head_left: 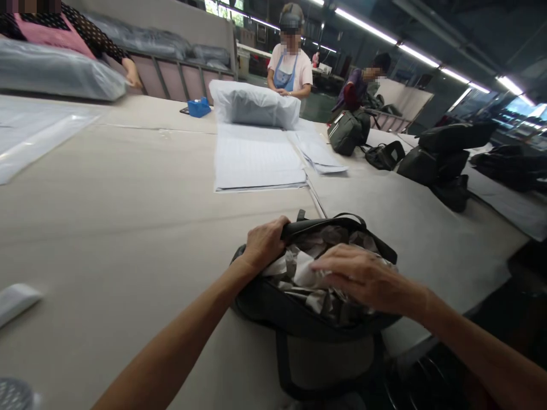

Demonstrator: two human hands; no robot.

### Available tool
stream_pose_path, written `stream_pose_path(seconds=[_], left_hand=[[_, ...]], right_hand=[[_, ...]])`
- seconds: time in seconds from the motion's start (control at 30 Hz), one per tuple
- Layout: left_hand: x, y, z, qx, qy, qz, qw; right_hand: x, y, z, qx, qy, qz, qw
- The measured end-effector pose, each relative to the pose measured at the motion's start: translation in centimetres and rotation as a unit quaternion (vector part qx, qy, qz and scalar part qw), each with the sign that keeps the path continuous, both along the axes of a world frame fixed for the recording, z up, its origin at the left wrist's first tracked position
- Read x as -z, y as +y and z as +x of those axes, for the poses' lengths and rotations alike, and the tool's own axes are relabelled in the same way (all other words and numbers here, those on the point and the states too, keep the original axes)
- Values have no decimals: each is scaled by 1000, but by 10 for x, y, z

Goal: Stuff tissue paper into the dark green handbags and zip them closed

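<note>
At the near edge of the broad beige desk (128, 216) my left hand (264, 244) clamps the rim of the open dark fabric bag (299, 310) to steady it while my right hand (363, 276) lies flat, fingers spread, pressing crumpled grey-white stuffing paper (299, 267) down inside, with stacked white sheets (256, 159) lying farther off

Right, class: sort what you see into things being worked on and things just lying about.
In hand: left hand gripping the open bag; right hand on crumpled paper.
Lying about: blue box, paper sheets, other bags.
</note>
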State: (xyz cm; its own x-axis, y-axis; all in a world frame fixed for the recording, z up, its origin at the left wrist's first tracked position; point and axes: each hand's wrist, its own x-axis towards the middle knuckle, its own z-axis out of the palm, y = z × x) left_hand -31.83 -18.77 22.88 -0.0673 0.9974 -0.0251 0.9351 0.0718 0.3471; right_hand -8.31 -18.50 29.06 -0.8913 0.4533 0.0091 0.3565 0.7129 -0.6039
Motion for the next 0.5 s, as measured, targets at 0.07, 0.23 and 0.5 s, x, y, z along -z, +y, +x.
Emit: stream_pose_path(seconds=[0.07, 0.23, 0.5], left_hand=[[0, 1, 0, 0, 7, 3, 1000], [-2, 3, -5, 1, 29, 7, 1000], [-11, 9, -5, 11, 63, -5, 998]], right_hand=[[11, -15, -10, -58, -84, 12, 995], [28, -41, -11, -13, -58, 49, 997], [42, -104, 84, 230, 47, 157, 959]])
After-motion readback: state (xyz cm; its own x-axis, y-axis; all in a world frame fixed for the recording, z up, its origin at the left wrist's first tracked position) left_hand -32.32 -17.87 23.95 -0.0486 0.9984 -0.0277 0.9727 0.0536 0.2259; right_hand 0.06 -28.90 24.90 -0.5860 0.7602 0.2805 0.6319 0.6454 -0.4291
